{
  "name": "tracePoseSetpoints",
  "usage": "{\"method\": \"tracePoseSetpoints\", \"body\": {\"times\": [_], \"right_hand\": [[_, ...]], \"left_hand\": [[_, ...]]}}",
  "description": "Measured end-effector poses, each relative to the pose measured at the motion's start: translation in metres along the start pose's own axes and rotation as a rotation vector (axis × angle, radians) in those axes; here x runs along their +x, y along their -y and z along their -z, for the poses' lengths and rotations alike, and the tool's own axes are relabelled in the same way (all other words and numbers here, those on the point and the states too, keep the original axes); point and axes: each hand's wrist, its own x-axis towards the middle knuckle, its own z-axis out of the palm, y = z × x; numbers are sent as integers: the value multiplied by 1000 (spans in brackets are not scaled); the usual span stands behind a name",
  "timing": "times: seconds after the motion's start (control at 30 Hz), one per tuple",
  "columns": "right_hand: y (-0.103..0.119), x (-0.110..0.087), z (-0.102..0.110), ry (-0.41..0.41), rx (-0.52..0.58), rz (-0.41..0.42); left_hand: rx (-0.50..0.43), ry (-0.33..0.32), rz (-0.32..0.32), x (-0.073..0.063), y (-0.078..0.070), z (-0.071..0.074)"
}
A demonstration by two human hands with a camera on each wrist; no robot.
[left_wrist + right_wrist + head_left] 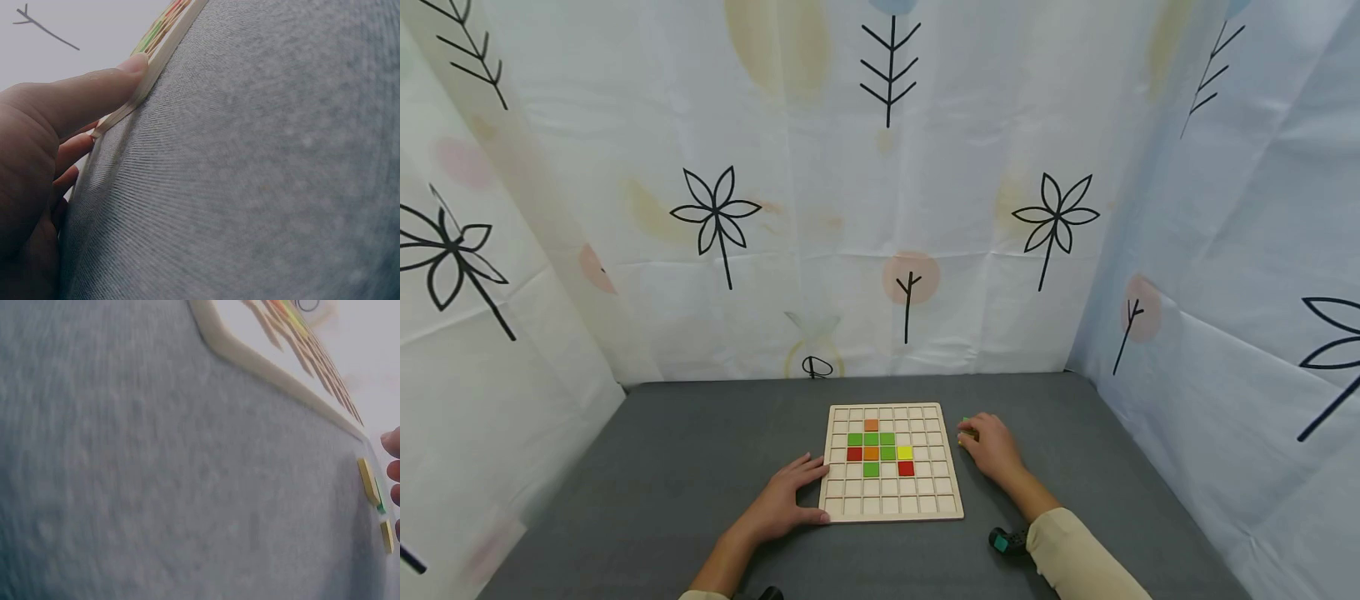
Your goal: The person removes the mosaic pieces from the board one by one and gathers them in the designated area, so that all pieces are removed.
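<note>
A square wooden board (925, 505) with a grid of recesses lies on the table. Several coloured tiles sit in it, among them an orange tile (871, 425), a red tile (906, 468) and a yellow tile (905, 452). My left hand (781, 502) rests at the board's left side, its thumb (128, 70) on the near corner and its fingers along the edge. To the right of the board, my right hand (992, 450) hovers with bent fingers over loose tiles. In the right wrist view a yellow tile (369, 481) and a green tile (380, 497) lie below its fingertips; no tile shows between them.
Grey cloth (700, 450) covers the table. A black wrist device with a teal patch (1002, 542) is by the right sleeve (1078, 550). White patterned curtains (820, 208) close off the back and both sides.
</note>
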Motion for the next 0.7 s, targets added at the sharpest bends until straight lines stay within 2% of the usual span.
{"method": "tracePoseSetpoints", "body": {"times": [0.27, 0.57, 0.7], "right_hand": [[14, 1, -8, -24, 74, 36], [34, 0, -14, 52, 255, 3], [40, 0, -20, 61, 277, 16]], "left_hand": [[5, 4, -1, 0, 0, 0], [7, 6, 4, 0, 0, 0], [4, 8, 3, 0, 0, 0]]}}
